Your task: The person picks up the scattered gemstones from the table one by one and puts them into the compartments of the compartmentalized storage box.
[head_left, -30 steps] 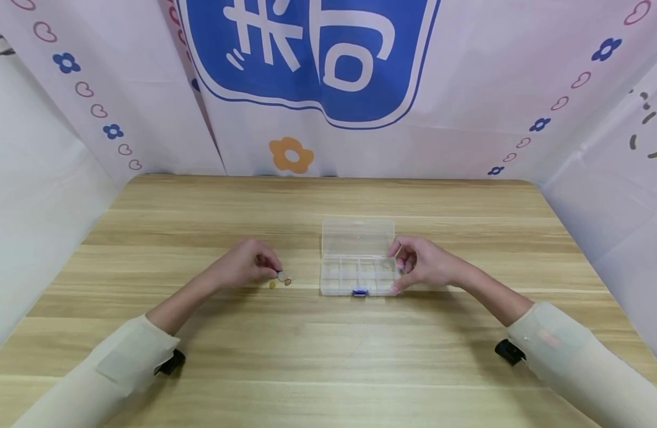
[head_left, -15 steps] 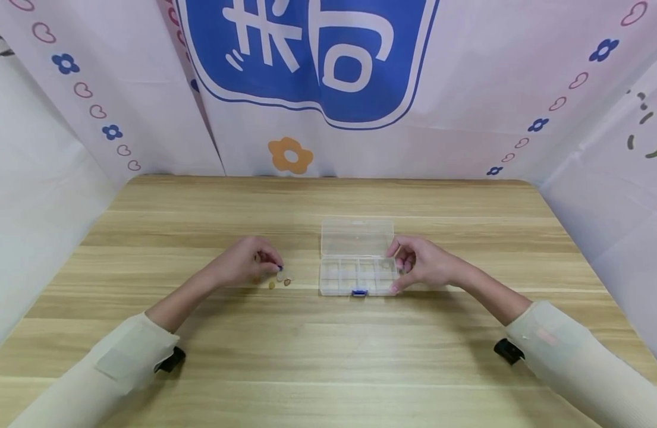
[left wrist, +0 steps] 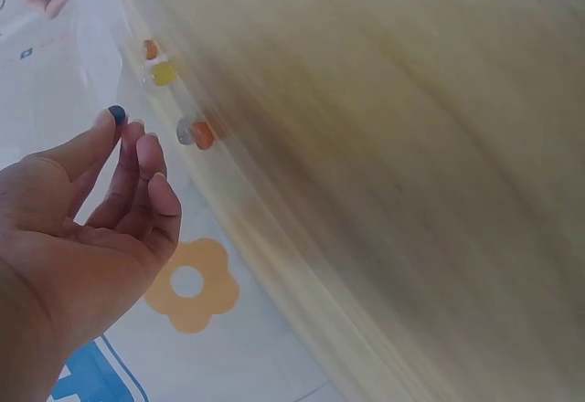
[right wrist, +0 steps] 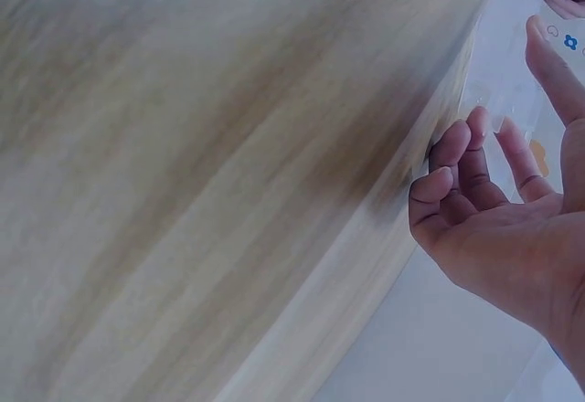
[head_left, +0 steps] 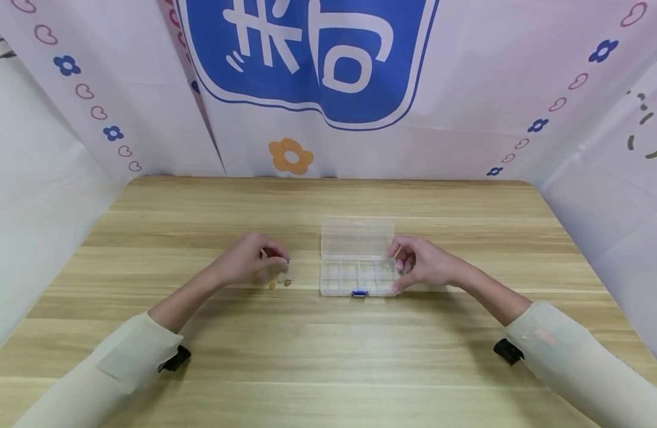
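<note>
Box (head_left: 349, 284) stretches sideways, latch (head_left: 360, 293) nearside — left hand (head_left: 257, 258) pinching bead (left wrist: 117, 115), right hand (head_left: 426, 261) gripping box.

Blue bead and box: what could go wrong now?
The left hand pinches the small blue bead, so it might slip and roll away. Loose beads lie close by and could get knocked. The right hand holds the open box, so a jerk might shift it.

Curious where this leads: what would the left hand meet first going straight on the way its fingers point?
The left hand would probably meet the clear plastic compartment box at its left side; the hand's height is unclear, so it might pass over.
</note>
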Available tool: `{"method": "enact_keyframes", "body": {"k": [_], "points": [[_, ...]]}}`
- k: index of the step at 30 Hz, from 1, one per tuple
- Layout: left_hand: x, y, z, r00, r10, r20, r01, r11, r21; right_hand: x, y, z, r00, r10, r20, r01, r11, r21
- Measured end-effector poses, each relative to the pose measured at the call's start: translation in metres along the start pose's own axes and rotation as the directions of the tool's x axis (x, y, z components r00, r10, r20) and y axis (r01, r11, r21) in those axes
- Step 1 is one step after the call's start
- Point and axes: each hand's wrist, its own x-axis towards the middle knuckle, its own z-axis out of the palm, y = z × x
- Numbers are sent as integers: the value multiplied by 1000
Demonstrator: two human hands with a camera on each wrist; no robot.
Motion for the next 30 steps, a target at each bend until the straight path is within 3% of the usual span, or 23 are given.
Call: {"method": "enact_keyframes", "body": {"k": [7, 15, 30], "points": [[4, 6, 1, 1000, -23, 3, 23, 1000, 0, 0, 1, 0, 1000, 3, -2, -3, 1000, 3], [9, 14, 4, 1000, 11, 11, -11, 1000, -13, 0, 0, 0, 1000, 6, -3, -6, 1000, -6], [20, 20, 11, 1000, 1, 19, 0, 998, -57, 1, 0, 0, 1000, 11, 3, -11, 1000, 5]]}}
